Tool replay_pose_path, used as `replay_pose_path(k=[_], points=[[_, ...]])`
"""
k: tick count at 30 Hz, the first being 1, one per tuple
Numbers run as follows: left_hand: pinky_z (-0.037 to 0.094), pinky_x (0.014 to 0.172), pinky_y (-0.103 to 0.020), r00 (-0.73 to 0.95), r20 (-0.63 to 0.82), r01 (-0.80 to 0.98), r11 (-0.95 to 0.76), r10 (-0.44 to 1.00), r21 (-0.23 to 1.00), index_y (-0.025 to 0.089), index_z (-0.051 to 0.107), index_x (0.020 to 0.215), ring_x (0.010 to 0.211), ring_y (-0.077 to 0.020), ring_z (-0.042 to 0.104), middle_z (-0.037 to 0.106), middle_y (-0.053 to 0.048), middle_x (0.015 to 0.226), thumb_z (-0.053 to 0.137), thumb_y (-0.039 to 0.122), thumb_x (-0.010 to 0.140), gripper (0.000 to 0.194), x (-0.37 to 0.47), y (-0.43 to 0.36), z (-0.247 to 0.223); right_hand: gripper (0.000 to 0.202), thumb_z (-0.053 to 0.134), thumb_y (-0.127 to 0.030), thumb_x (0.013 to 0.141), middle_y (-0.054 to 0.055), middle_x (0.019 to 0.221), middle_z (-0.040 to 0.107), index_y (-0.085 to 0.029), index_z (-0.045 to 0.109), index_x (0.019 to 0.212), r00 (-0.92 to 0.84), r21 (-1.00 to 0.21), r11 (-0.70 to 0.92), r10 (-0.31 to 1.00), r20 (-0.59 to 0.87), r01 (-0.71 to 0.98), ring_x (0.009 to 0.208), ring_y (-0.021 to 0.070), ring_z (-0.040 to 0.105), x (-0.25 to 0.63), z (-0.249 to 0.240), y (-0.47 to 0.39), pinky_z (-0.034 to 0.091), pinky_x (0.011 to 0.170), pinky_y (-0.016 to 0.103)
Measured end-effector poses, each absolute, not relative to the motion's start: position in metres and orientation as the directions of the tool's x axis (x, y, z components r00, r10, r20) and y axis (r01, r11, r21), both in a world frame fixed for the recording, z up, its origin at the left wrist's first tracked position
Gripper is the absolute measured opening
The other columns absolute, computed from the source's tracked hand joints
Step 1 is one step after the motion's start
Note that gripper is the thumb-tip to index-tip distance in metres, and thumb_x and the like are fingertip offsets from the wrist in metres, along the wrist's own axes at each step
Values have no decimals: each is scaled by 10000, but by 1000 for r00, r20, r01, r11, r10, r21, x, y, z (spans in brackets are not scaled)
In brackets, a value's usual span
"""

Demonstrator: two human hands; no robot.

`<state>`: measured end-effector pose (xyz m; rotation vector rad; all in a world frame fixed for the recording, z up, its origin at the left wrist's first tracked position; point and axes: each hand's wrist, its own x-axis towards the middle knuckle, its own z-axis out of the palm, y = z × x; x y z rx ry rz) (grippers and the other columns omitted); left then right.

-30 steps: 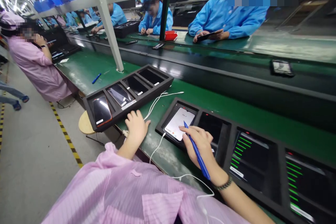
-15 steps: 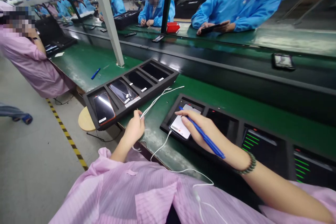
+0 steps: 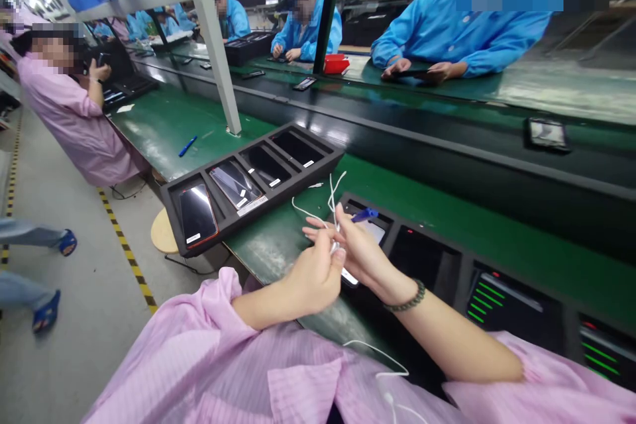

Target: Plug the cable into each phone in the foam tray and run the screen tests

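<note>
The person wears a loose, pale pink smock (image 3: 238,374) with fine stripes, a square-edged flap (image 3: 304,387) on its front and dark fabric (image 3: 335,415) at the near edge. The left sleeve (image 3: 223,299) bunches in folds behind the left hand (image 3: 315,273); a dark green, knobbly bracelet (image 3: 410,298) rings the wrist of the right hand (image 3: 366,255), beyond the wide right sleeve (image 3: 546,384). A white cord (image 3: 392,373) crosses the front, dividing into two strands.

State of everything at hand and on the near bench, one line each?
Left hand: fingers curled on the cables
Right hand: holding a pen, meeting the left hand
Cables: white, bunched at the hands, ends loose
Held pen: blue, in the right hand
Loose pen: lying on the bench
Lit phone: screen white, partly covered
Phone beside it: screen dark
Last two phones: green bars showing
Left tray phones: four, screens dark
</note>
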<state>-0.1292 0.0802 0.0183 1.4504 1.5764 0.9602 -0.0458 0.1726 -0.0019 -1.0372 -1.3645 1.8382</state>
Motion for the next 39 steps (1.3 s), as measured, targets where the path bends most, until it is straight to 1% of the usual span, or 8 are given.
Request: replay_pose_path(k=[7, 10, 16, 21, 28, 31, 33, 39], points=[[405, 580, -294, 464, -186, 493, -78, 866, 866, 203, 441, 1327, 544, -180, 479, 408, 45, 627, 399, 314, 993, 355, -110, 64, 44, 218, 396, -145, 1004, -20, 684, 524, -205, 421, 796, -280, -779, -563, 823, -495, -277, 417, 41, 391, -66, 29, 240, 417, 379, 142], [369, 532, -278, 584, -181, 476, -152, 791, 866, 176, 377, 1429, 531, -170, 458, 418, 40, 643, 455, 355, 985, 485, -113, 54, 54, 291, 307, -134, 1030, -67, 636, 361, -200, 405, 764, -247, -802, -509, 859, -449, -312, 402, 22, 213, -48, 49, 260, 206, 309, 117], [483, 674, -256, 620, -85, 99, 30, 780, 995, 172, 4, 1550, 611, -123, 530, 581, 16, 815, 564, 337, 958, 832, -139, 34, 58, 319, 387, -134, 1021, -38, 681, 458, -228, 387, 717, -226, -916, -241, 959, -173, -322, 436, 12, 284, 0, 97, 280, 211, 368, 155], [468, 657, -222, 614, -122, -4, 158, 780, 987, 241, -2, 1585, 648, -116, 535, 553, 44, 773, 614, 312, 950, 888, -144, 20, 66, 393, 530, -284, 1009, -96, 575, 467, -214, 295, 703, -210, -947, -90, 977, -25, -309, 390, -15, 259, -17, 138, 255, 82, 420, 213], [515, 930, -303, 397, -172, 294, 52, 902, 954, 75, 386, 1491, 1042, -191, 679, 728, -165, 1152, 403, 254, 1006, 518, -213, -40, 82, 210, 546, -262, 918, -63, 659, 558, -245, 374, 800, -870, -991, 133, 491, 41, 29, 471, 68, 438, -104, 84, 155, 312, 460, 202], [516, 967, -333, -272, -119, 478, 242, 955, 845, 148, 603, 1305, 1023, -196, 689, 746, -121, 1090, 393, 293, 1009, 391, -273, -53, 75, 189, 499, -237, 883, -54, 631, 515, -258, 326, 809, -948, -919, 393, 300, 108, 20, 556, 121, 514, -125, 46, 131, 406, 571, 247], [496, 1001, -341, -603, 40, 562, 389, 796, 730, 169, 593, 1330, 1078, -192, 669, 729, -109, 1145, 354, 280, 1024, 404, -315, -40, 64, 161, 448, -265, 902, -44, 617, 511, -266, 304, 831, -963, -870, 492, 249, 102, 35, 557, 148, 532, -133, 29, 118, 401, 580, 262], [331, 1140, -451, -692, 109, 678, 591, 714, 436, 203, 638, 1269, 1314, -254, 522, 638, -86, 1368, 519, 272, 983, 317, -382, 27, 29, 108, 374, -296, 967, -7, 615, 530, -253, 326, 880, -946, -645, 753, 291, 146, 132, 532, 186, 559, -156, 0, 80, 282, 520, 257]])
